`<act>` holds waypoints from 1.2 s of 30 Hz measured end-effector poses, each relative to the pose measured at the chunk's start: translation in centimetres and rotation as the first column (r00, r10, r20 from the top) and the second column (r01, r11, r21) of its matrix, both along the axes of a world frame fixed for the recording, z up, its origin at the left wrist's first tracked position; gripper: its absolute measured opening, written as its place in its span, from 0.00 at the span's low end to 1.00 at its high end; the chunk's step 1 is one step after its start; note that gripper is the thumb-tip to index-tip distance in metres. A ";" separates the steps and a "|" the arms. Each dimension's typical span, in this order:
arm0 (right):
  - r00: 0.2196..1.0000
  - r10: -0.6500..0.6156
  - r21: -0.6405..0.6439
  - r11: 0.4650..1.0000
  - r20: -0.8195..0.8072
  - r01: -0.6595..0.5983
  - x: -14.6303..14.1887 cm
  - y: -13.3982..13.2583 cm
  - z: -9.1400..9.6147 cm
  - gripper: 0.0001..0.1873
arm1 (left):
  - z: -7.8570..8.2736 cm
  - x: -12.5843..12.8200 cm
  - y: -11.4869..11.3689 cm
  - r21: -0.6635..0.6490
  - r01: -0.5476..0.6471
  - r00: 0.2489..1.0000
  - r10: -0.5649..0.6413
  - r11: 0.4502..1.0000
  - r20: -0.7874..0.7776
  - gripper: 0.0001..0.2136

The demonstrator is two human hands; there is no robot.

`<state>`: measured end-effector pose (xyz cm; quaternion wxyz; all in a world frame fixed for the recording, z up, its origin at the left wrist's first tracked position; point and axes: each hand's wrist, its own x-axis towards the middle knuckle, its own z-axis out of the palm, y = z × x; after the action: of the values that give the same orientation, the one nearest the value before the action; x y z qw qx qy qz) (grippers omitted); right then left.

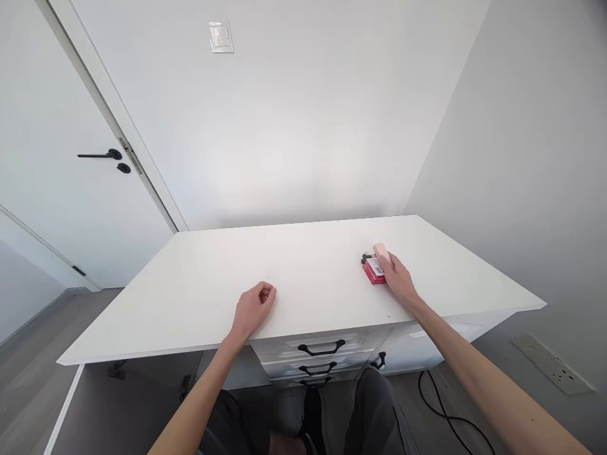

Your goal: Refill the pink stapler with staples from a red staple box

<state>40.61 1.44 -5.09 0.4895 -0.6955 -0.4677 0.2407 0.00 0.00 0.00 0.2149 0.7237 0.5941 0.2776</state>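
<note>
My right hand [397, 276] rests on the white desk [303, 265] at the right, its fingers against a small red box with a white label [374, 270]. A pale pink block [380, 251] sits on top of the box under my fingertips. A small black object [366, 258] lies just behind the box. Near the desk's front edge, my left hand [255, 308] lies loosely curled with nothing in it.
A white drawer unit with black handles [321, 349] stands under the desk in front of my knees. A black cable [441, 411] runs over the floor at the right. A white door with a black handle [102, 155] is at the left.
</note>
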 end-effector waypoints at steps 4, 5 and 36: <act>0.998 0.056 0.020 0.998 0.000 -0.056 -1.9 0.1 0.3 0.33 | -0.3 0.0 0.8 -0.057 -0.047 0.998 0.045 0.997 -0.042 0.14; 0.997 0.073 0.028 0.997 0.003 -0.073 -2.4 0.1 0.4 0.34 | -0.3 0.0 0.9 -0.059 -0.047 0.998 0.044 0.997 -0.050 0.14; 0.968 0.249 0.127 0.962 -0.045 -0.241 -16.1 0.4 1.2 0.32 | -3.0 5.5 0.9 0.254 0.264 0.964 -0.243 0.931 -0.109 0.43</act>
<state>24.50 1.89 -3.91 0.5109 -0.5938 -0.5490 0.2916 5.54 0.87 -3.02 0.1272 0.8266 0.4607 0.2972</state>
